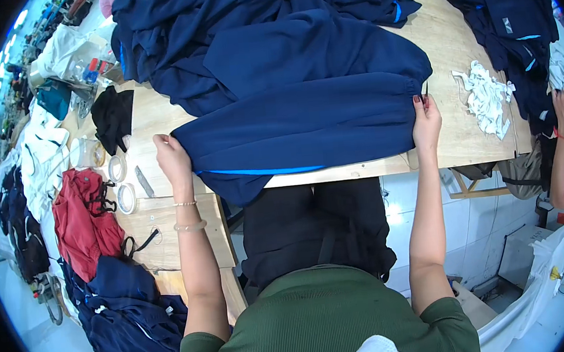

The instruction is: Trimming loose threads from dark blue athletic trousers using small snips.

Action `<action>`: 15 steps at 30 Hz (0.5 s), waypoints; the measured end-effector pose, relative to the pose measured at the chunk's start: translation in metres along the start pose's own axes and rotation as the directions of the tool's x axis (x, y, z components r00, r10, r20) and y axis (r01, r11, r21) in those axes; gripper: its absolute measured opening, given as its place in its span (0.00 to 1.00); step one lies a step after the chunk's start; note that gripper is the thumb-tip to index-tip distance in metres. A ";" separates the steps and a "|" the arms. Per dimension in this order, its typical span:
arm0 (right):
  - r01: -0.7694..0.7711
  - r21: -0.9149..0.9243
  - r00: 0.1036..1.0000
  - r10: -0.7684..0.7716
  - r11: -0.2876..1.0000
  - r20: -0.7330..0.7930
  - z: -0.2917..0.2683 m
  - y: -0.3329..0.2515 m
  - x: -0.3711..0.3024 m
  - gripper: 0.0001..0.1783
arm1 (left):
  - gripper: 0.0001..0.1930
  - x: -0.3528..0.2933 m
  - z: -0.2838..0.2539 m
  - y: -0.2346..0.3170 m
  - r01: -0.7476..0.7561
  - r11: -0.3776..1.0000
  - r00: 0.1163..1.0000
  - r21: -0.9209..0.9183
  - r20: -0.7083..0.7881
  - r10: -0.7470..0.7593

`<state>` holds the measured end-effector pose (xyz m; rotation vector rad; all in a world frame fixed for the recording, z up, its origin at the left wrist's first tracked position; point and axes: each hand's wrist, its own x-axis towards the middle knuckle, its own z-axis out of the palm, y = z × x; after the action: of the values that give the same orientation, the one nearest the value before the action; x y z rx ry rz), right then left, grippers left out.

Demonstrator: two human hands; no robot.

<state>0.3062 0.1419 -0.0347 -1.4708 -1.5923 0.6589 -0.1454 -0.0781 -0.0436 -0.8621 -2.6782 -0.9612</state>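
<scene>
A long navy piece of a garment [304,124], a sleeve or trouser leg, lies stretched flat across the table's near edge. Bright blue lining shows along its lower edge. My left hand [173,160] pinches its wide left end, fingers closed on the cloth. At the other end, my right hand [427,123] grips the gathered cuff [406,87]. A thin dark pointed tool [426,87] sticks up from the right fingers; its kind is too small to tell. More navy cloth [271,49] is heaped just beyond.
Left on the wooden table [172,222] are tape rolls [126,198], a grey blade-shaped piece [143,181], black cloth [113,117] and a red garment [83,217]. White scraps [486,99] and navy garments [503,16] lie right. Another person's hand [563,108] shows at far right.
</scene>
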 end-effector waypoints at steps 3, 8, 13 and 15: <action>-0.063 0.099 0.998 0.064 0.993 -0.007 0.006 0.004 -0.005 0.11 | 0.07 -0.006 0.015 -0.001 0.013 0.996 1.000 0.083 -0.014 -0.012; -0.015 0.048 0.999 0.017 0.999 -0.047 0.007 0.002 -0.005 0.10 | 0.08 -0.008 0.018 0.009 0.052 0.985 0.999 0.164 -0.007 -0.051; -0.034 0.055 0.998 0.036 0.998 -0.048 0.009 -0.001 -0.009 0.10 | 0.08 -0.012 0.014 0.009 0.042 0.987 0.999 0.154 -0.024 -0.039; -0.010 0.063 0.998 0.014 0.998 -0.054 0.012 -0.001 -0.010 0.10 | 0.08 -0.014 0.012 0.008 0.038 0.990 0.999 0.136 -0.018 -0.036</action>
<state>0.2952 0.1343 -0.0423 -1.4416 -1.5096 0.6646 -0.1290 -0.0713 -0.0534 -0.7758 -2.7187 -0.7776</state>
